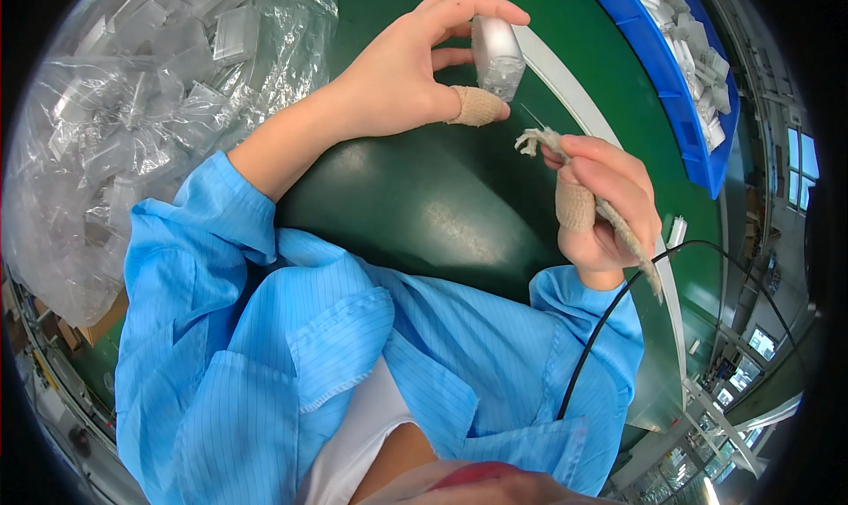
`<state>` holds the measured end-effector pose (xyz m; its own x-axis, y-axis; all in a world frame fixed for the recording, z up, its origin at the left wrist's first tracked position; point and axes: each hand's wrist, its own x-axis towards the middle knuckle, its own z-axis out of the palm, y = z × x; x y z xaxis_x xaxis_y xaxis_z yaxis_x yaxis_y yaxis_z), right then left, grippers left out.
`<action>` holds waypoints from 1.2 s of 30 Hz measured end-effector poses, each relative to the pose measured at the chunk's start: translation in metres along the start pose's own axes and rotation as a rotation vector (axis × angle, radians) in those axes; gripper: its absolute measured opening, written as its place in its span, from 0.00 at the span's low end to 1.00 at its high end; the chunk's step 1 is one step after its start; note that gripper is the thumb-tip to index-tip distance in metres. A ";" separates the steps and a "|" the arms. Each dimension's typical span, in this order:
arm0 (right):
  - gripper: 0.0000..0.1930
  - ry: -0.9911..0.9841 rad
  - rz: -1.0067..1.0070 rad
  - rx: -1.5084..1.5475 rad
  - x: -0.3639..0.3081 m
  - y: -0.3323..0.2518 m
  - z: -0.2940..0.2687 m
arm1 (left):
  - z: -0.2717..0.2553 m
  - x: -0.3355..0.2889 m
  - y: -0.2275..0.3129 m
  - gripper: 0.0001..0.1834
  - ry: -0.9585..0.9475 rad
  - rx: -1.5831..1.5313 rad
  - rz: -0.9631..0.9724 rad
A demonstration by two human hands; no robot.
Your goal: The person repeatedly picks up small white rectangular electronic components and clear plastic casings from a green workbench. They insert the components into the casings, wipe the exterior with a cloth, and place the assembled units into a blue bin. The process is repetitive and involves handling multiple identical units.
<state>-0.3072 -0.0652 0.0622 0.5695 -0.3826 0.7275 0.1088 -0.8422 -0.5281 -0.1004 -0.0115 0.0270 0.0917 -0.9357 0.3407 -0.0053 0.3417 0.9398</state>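
My left hand [402,72] is closed round a small white plastic piece with a clear end [497,53], gripping it between the fingers and a thumb wrapped in beige tape. In my right hand [609,196] is a thin metal needle-like tool [533,114], its handle bound in frayed off-white cloth [546,139] whose tail hangs past the palm. Beige tape also covers that thumb. The tool's tip points toward the white piece, a short gap apart from it.
A big clear plastic bag [291,28] full of transparent plastic parts lies on the left. At the upper right stands a blue bin [658,81] with white and clear pieces. The green table [415,205] has a pale curved strip [574,90]; a black cable [609,315] crosses near my right sleeve.
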 end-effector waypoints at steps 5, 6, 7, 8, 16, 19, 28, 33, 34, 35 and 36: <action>0.13 -0.088 -0.023 0.017 0.002 0.005 0.005 | 0.001 -0.003 0.000 0.36 -0.002 0.065 0.057; 0.13 -0.097 -0.016 0.003 0.001 0.005 0.005 | 0.001 -0.003 0.000 0.36 -0.044 -0.001 0.016; 0.14 -0.105 -0.008 -0.011 0.000 0.006 0.005 | 0.000 -0.002 0.002 0.37 -0.085 -0.066 -0.024; 0.14 -0.114 -0.001 -0.024 -0.001 0.007 0.004 | -0.001 -0.002 0.002 0.37 -0.126 -0.131 -0.065; 0.09 -0.172 -0.026 -0.033 0.003 0.003 0.000 | -0.003 -0.001 0.000 0.37 -0.146 -0.121 -0.040; 0.10 -0.173 -0.003 -0.006 0.003 0.004 0.001 | -0.002 -0.002 -0.001 0.37 -0.151 -0.105 -0.030; 0.14 -0.089 -0.178 -0.180 -0.002 0.006 0.011 | 0.001 -0.004 -0.002 0.36 -0.068 -0.007 -0.005; 0.14 -0.083 -0.158 -0.155 -0.001 0.005 0.008 | 0.006 -0.005 0.001 0.36 -0.024 0.051 -0.001; 0.14 -0.067 -0.130 -0.127 -0.001 0.002 0.006 | 0.005 -0.003 0.000 0.36 -0.011 0.057 0.010; 0.14 -0.052 -0.101 -0.100 -0.001 0.001 0.004 | 0.004 -0.003 0.000 0.36 0.002 0.062 0.021; 0.14 -0.054 -0.090 -0.085 -0.001 0.002 0.004 | 0.003 -0.002 0.001 0.37 -0.044 -0.008 -0.027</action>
<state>-0.3050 -0.0646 0.0588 0.6036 -0.2849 0.7447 0.0937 -0.9022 -0.4211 -0.1032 -0.0094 0.0275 0.0482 -0.9475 0.3162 0.0050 0.3168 0.9485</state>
